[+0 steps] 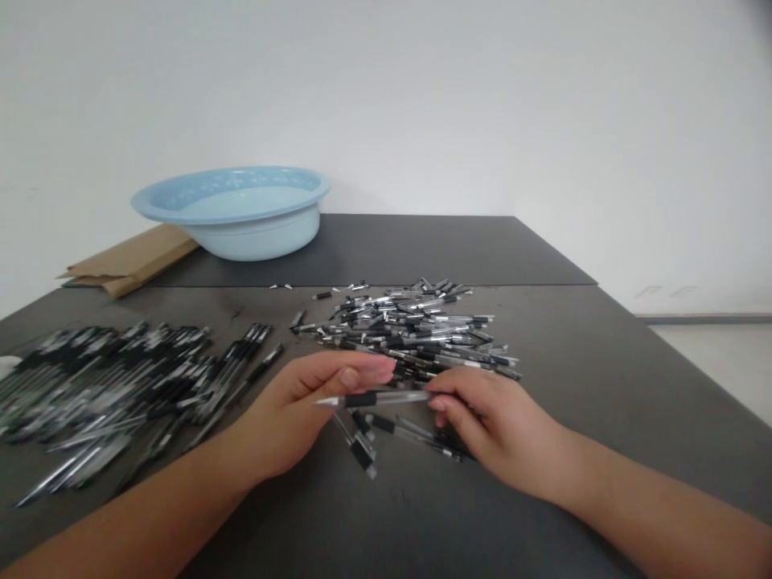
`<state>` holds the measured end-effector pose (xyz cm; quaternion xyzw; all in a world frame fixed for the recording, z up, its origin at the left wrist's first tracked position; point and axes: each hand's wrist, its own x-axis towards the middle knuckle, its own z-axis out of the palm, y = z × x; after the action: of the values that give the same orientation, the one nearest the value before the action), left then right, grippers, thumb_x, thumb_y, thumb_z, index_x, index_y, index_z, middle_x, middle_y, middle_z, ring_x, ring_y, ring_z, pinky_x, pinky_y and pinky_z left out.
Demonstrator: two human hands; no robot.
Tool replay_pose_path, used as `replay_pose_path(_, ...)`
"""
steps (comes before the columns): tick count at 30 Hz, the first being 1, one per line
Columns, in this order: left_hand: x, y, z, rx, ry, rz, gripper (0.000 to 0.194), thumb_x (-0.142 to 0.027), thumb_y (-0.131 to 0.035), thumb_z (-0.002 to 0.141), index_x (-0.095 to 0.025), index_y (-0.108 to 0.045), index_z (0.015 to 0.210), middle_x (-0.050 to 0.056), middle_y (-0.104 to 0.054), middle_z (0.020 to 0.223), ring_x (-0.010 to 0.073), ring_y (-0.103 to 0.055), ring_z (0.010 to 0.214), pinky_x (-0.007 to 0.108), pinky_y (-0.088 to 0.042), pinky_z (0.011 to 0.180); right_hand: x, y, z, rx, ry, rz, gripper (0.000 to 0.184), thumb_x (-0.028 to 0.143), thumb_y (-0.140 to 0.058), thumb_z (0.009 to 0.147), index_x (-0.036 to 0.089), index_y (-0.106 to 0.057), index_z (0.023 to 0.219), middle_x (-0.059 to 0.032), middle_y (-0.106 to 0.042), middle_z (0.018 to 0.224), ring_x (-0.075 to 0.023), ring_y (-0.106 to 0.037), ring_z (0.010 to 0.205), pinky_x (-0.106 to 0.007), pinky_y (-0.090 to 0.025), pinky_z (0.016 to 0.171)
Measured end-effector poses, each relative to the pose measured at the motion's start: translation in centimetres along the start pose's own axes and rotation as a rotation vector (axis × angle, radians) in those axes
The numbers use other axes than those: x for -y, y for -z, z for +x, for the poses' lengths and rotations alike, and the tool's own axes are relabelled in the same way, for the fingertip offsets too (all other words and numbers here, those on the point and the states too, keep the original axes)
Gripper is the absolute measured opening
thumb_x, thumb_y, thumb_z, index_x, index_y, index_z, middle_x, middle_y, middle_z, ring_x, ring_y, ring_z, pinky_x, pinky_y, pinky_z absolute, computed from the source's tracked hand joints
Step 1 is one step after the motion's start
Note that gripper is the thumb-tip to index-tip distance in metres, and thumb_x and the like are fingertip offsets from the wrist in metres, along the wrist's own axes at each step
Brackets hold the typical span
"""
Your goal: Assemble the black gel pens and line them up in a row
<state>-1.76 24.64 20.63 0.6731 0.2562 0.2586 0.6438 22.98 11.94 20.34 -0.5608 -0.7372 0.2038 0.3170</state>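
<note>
My right hand (491, 422) pinches the rear end of a pen (389, 398) with a clear barrel, a black grip and a pale, pointed tip. The pen lies nearly level, its tip pointing left across my left hand (307, 402). That hand has its fingers stretched out toward the right and the thumb beside them; whether it touches the pen I cannot tell. Beyond both hands spreads a heap of pen parts (416, 322), clear barrels and black grips mixed together. Several loose pen pieces (416, 434) lie under the held pen.
On the left, many pens (138, 378) lie side by side, blurred. A light blue basin (259, 233) stands at the back left, beside a flat brown cardboard piece (133, 253). The dark table (633, 402) reaches back to a white wall (482, 104).
</note>
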Motion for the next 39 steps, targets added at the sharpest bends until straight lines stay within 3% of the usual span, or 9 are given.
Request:
replay_pose_path(5,-0.3,-0.6,-0.5,0.140,-0.003,0.129,0.027,-0.042,-0.066,0.101,-0.034,-0.080,0.123,0.005,-0.072,0.139,0.0271,-0.063,0.136,0.042,-0.047,0.120,1.4,-0.3,-0.4,0.025,-0.043,0.030,0.017,0.023,-0.049,0.107,0.024,-0.065,0.112,-0.0018,-0.075,0.095,-0.0171,-0.071,0.086,-0.029,-0.053,0.076)
replay_pose_path(9,0.4,-1.2,-0.8,0.127,-0.009,-0.086,0.034,-0.046,-0.063,0.103,-0.032,-0.074,0.132,0.007,-0.065,0.149,0.0290,-0.053,0.146,0.046,-0.041,0.124,1.7,-0.6,-0.1,0.017,-0.105,0.068,0.016,0.024,-0.049,0.107,0.024,-0.064,0.102,0.0006,-0.073,0.084,-0.0160,-0.069,0.079,-0.028,-0.050,0.073)
replay_pose_path(13,1.1,-1.7,-0.8,0.063,-0.017,-0.276,0.036,-0.051,-0.059,0.104,-0.023,-0.073,0.122,0.011,-0.077,0.120,0.0282,-0.070,0.120,0.043,-0.053,0.108,1.9,-0.8,0.1,0.081,-0.076,0.112,0.014,0.028,-0.053,0.106,0.024,-0.066,0.104,0.0002,-0.071,0.086,-0.0156,-0.066,0.077,-0.028,-0.048,0.070)
replay_pose_path(16,1.2,-1.7,-0.5,-0.035,-0.109,-0.318,0.033,-0.051,-0.056,0.105,-0.021,-0.070,0.105,0.003,-0.066,0.085,0.0210,-0.070,0.096,0.034,-0.054,0.092,1.4,-0.1,0.6,-0.026,-0.135,0.121,0.019,0.037,-0.054,0.107,0.025,-0.066,0.116,0.0008,-0.069,0.084,-0.0154,-0.062,0.071,-0.027,-0.048,0.063)
replay_pose_path(21,1.3,-0.7,-0.4,-0.059,-0.115,-0.245,0.038,-0.054,-0.048,0.108,-0.021,-0.064,0.096,-0.003,-0.045,0.071,0.0116,-0.043,0.062,0.024,-0.038,0.060,-3.8,3.7,4.4,-0.211,-0.219,-0.210,0.025,0.036,-0.049,0.109,0.025,-0.067,0.120,-0.0025,-0.074,0.092,-0.0181,-0.067,0.076,-0.029,-0.053,0.066)
replay_pose_path(24,1.0,-0.2,-0.7,-0.005,-0.090,0.047,0.045,-0.057,-0.041,0.109,-0.021,-0.065,0.096,-0.002,-0.049,0.072,0.0141,-0.043,0.067,0.026,-0.037,0.062,-8.4,6.3,8.0,-0.194,-0.209,-0.434,0.029,0.024,-0.054,0.103,0.019,-0.070,0.126,-0.0115,-0.076,0.114,-0.0248,-0.071,0.098,-0.038,-0.057,0.089)
replay_pose_path(28,-0.1,-0.2,-0.7,0.077,-0.138,0.403,0.043,-0.050,-0.037,0.111,-0.021,-0.066,0.099,0.002,-0.063,0.088,0.0180,-0.058,0.083,0.030,-0.043,0.076,-12.5,8.0,12.1,-0.067,-0.158,-0.540,0.042,0.011,-0.056,0.096,0.012,-0.070,0.135,-0.0190,-0.068,0.138,-0.0310,-0.063,0.127,-0.044,-0.045,0.114)
replay_pose_path(34,-0.5,-0.4,-0.4,0.124,-0.183,0.583,0.041,-0.042,-0.034,0.112,-0.020,-0.064,0.096,0.002,-0.066,0.091,0.0185,-0.060,0.086,0.032,-0.044,0.078,-14.0,7.1,14.6,0.191,-0.084,-0.634,0.035,0.014,-0.057,0.098,0.018,-0.078,0.125,-0.0127,-0.075,0.128,-0.0275,-0.068,0.120,-0.038,-0.047,0.110)
replay_pose_path(39,-0.2,-0.4,-0.5,0.127,-0.181,0.612,0.040,-0.041,-0.033,0.112,-0.020,-0.063,0.095,0.001,-0.063,0.090,0.0179,-0.059,0.085,0.032,-0.042,0.077,-14.3,6.7,15.0,0.253,-0.125,-0.702,0.030,0.013,-0.054,0.102,0.013,-0.076,0.122,-0.0187,-0.074,0.122,-0.0281,-0.069,0.116,-0.038,-0.050,0.105)
